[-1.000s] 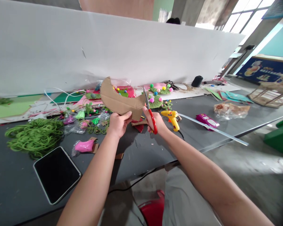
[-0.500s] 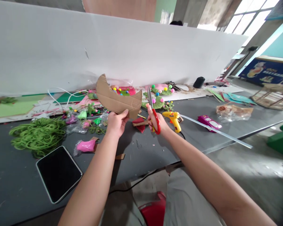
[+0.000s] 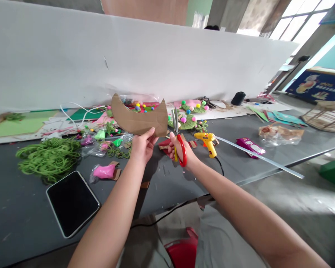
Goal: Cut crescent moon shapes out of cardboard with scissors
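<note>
A curved, crescent-like piece of brown cardboard [image 3: 138,121] is held up over the table by my left hand [image 3: 145,146], thumb on its near face at the lower edge. My right hand [image 3: 180,150] grips red-handled scissors [image 3: 182,149], part of the handle showing yellow. Their blades point up, just beside the cardboard's right edge; whether they touch it I cannot tell. Behind the two hands lie red scraps [image 3: 164,145], partly hidden. A yellow glue gun [image 3: 208,142] rests on the table to the right of my right hand.
Green yarn [image 3: 48,158] and a dark-screened tablet [image 3: 73,204] lie on the left, near a pink packet [image 3: 104,171]. Pompom-dotted green pieces [image 3: 187,121] sit at the back before a white panel [image 3: 184,63]. A long translucent strip [image 3: 257,154] crosses beside a purple packet [image 3: 249,147] on the right.
The cardboard has turned in my left hand, its right tip now pointing up. My right hand has shifted slightly down and left, bringing the scissors upright beside the cardboard's edge.
</note>
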Action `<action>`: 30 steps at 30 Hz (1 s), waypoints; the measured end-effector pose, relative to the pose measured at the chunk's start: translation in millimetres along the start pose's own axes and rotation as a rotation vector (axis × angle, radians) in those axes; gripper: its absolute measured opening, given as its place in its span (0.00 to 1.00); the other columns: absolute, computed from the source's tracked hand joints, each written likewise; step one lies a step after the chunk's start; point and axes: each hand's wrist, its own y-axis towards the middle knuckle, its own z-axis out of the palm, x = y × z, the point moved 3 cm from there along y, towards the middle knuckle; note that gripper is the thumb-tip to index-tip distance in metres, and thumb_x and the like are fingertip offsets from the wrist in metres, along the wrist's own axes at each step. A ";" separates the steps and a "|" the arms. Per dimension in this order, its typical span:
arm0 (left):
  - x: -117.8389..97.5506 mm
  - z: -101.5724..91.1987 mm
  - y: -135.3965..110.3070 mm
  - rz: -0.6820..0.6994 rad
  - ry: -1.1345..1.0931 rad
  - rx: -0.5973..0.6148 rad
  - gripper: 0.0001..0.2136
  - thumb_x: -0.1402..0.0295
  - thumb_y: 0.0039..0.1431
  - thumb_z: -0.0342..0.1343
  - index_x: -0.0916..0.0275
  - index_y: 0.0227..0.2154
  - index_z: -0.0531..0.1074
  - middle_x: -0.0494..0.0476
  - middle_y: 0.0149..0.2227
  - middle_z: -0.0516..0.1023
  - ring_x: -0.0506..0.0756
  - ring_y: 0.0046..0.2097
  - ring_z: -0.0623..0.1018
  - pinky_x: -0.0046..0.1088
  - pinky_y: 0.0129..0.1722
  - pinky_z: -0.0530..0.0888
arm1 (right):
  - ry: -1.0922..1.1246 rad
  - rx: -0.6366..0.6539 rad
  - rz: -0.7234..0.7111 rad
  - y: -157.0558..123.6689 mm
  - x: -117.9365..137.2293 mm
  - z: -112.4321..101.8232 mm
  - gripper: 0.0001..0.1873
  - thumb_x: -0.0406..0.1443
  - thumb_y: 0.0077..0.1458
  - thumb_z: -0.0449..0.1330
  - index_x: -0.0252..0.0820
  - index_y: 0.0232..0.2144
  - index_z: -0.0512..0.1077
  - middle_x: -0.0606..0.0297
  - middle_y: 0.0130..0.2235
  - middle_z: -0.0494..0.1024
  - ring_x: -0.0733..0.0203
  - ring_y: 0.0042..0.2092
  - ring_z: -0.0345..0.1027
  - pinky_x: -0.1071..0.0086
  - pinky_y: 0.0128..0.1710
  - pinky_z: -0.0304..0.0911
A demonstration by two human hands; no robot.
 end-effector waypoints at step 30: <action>-2.2 -1.9 4.6 -0.028 -0.127 -0.017 0.08 0.83 0.53 0.65 0.66 0.34 0.80 0.56 0.37 0.87 0.51 0.37 0.85 0.26 0.43 0.83 | 0.026 -0.026 -0.017 9.1 3.1 -3.0 0.23 0.51 0.63 0.65 0.43 0.24 0.69 0.69 0.18 0.70 0.69 0.16 0.59 0.74 0.15 0.56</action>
